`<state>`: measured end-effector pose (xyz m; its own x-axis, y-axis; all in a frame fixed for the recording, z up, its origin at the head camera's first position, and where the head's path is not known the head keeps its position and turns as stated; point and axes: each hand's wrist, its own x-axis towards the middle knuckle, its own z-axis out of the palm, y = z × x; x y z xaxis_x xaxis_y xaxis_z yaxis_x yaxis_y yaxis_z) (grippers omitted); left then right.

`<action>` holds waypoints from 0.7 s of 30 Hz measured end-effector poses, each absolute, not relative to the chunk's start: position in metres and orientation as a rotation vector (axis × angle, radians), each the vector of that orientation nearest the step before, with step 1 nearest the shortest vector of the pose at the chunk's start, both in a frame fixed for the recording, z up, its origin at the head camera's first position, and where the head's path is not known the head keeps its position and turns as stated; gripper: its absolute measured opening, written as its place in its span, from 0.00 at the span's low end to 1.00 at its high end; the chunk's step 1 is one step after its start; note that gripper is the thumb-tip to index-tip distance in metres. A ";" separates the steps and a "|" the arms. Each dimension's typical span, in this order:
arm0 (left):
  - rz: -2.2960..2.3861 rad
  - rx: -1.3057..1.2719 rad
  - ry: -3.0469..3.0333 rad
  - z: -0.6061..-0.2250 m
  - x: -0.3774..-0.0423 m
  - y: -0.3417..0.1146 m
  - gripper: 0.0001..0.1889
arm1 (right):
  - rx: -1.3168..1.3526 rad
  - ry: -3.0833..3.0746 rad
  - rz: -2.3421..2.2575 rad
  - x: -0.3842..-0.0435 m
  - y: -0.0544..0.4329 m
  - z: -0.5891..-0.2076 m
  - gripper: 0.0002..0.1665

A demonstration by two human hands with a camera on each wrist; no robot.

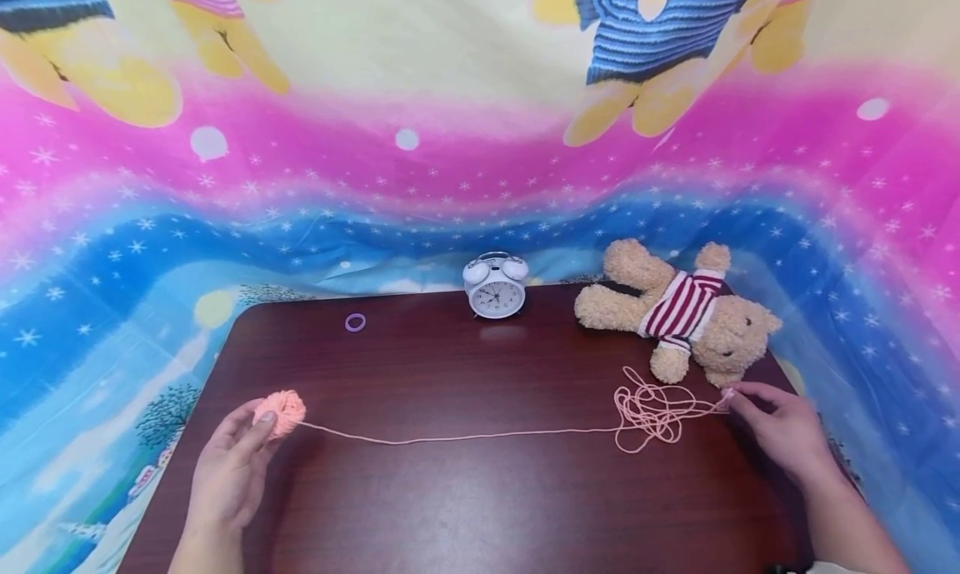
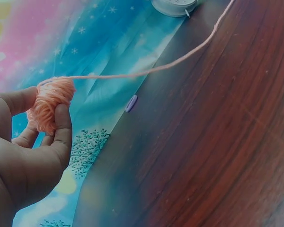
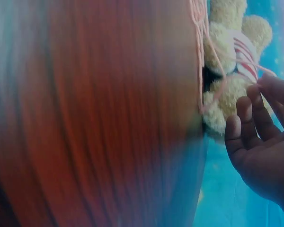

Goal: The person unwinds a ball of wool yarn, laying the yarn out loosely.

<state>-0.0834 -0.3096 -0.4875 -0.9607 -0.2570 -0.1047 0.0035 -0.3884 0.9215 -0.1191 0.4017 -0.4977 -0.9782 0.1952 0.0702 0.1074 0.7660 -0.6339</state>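
Note:
My left hand (image 1: pixel 232 466) grips a small ball of peach yarn (image 1: pixel 281 413) between thumb and fingers at the table's left side. In the left wrist view the wound yarn ball (image 2: pixel 52 104) sits among the fingertips. One strand (image 1: pixel 480 436) runs from it across the table to a loose tangle of yarn (image 1: pixel 652 411) on the right. My right hand (image 1: pixel 787 428) pinches the yarn just right of that tangle, near the teddy bear's head. In the right wrist view, thumb and index finger of the right hand (image 3: pixel 265 127) meet on the strand, the other fingers loosely bent.
A teddy bear (image 1: pixel 682 311) in a red-and-white striped shirt lies on its side at the back right. The white alarm clock (image 1: pixel 496 289) stands at the back middle, and a purple ring (image 1: pixel 355 322) lies at the back left. A patterned cloth (image 1: pixel 420 182) hangs behind the dark table (image 1: pixel 450 507).

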 end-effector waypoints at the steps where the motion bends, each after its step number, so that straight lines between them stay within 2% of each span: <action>1: -2.467 0.356 -1.648 -0.487 -0.084 -0.308 0.12 | -0.235 -2.838 0.999 -0.121 0.398 -0.499 0.24; 4: -2.452 0.371 -1.683 -0.486 -0.085 -0.304 0.13 | -0.196 -2.855 0.978 -0.123 0.388 -0.499 0.24; 12: -2.448 0.324 -1.679 -0.485 -0.087 -0.296 0.12 | -0.016 -2.833 1.018 -0.131 0.361 -0.496 0.16; 21: -2.442 0.318 -1.757 -0.482 -0.092 -0.286 0.13 | 0.151 -2.860 0.935 -0.142 0.343 -0.499 0.14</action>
